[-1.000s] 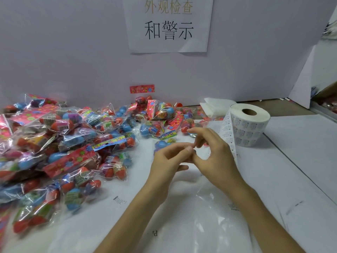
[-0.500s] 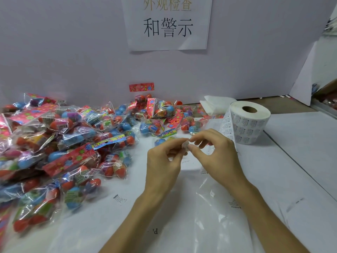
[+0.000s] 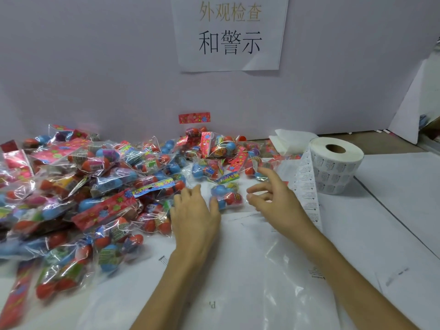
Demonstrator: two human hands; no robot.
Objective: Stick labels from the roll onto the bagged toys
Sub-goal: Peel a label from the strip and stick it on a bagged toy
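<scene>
Both hands have parted and reached forward. The left hand [image 3: 195,216], fingers straight, touches a bagged toy [image 3: 227,196] on the desk [image 3: 392,210]. The right hand [image 3: 279,203] hovers with fingers loosely spread, near the label roll [image 3: 333,172].

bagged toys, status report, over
Left hand open at small clear bag of blue and red toys. Right hand open beside it. White label roll right, path clear.
</scene>
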